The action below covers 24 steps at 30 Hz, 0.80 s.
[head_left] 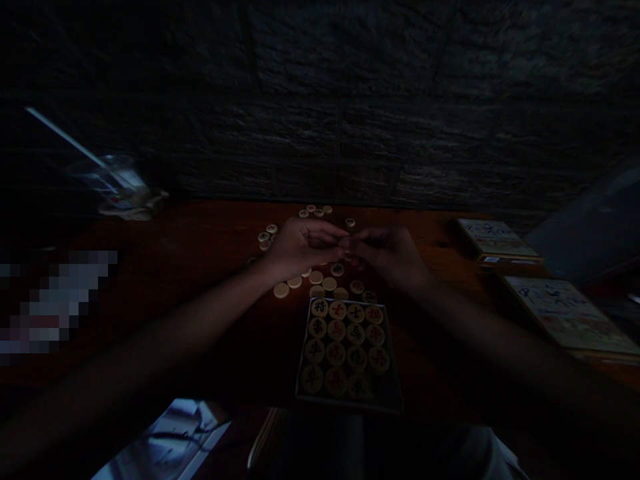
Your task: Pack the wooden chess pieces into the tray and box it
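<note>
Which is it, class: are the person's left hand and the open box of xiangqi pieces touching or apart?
Apart. The head view shows loose xiangqi pieces between the left hand and the open box.

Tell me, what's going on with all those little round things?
A person has their left hand and right hand together, fingers meeting above the wooden table; it's too dark to tell what's between them. Nearer the person, an open box holds rows of round pieces with red or black characters. Beyond it, loose pieces lie scattered, some with plain faces up. Two printed boxes sit off to the right.
</note>
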Available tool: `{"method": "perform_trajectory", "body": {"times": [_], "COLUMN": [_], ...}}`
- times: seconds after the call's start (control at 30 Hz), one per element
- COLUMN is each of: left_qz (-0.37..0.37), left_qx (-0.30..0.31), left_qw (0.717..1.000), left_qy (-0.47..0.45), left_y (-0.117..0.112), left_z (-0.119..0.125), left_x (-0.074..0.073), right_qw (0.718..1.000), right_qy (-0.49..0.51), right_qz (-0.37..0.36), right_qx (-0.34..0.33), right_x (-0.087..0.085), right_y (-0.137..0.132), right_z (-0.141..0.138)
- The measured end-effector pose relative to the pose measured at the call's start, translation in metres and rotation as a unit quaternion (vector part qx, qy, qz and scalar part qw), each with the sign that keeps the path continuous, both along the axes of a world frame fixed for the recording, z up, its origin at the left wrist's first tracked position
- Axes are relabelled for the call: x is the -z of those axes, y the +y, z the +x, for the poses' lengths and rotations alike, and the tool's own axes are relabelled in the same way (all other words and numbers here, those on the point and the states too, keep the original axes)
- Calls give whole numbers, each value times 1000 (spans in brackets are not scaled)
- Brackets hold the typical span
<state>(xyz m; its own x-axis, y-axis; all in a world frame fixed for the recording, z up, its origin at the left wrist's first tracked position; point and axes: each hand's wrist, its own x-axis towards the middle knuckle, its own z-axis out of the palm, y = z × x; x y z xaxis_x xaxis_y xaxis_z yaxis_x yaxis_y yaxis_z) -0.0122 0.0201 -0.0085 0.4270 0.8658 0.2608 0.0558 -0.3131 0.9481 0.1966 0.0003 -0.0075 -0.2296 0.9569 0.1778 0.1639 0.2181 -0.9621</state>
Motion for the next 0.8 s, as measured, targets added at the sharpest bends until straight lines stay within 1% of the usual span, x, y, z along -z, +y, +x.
{"method": "perform_trajectory", "body": {"times": [0.07,0.13,0.3,0.43,0.5,0.67,0.8], "left_qz": [8,1,-71,-89,-77,15,44], "left_qx": [2,4,19,3,-2,-5,6], "left_qw": [1000,1000,995,994,996,1000,999], "left_qy": [-7,-15,-69,-60,-47,-14,-18], "left_y": [0,0,0,0,0,0,-3], "left_z": [1,2,2,1,1,2,4], "left_x": [0,0,1,-1,-2,0,2], "right_qw": [1000,1000,999,998,997,996,997], "right_qy": [9,22,48,62,74,80,74], "right_qz": [-10,-14,-6,-10,-18,-23,-37], "right_qx": [3,0,-4,-8,-8,-2,-4], "right_x": [0,1,4,4,3,1,-1], "right_y": [0,0,2,2,1,-2,-5], "right_z": [0,-1,-1,-3,-4,-5,-6]}}
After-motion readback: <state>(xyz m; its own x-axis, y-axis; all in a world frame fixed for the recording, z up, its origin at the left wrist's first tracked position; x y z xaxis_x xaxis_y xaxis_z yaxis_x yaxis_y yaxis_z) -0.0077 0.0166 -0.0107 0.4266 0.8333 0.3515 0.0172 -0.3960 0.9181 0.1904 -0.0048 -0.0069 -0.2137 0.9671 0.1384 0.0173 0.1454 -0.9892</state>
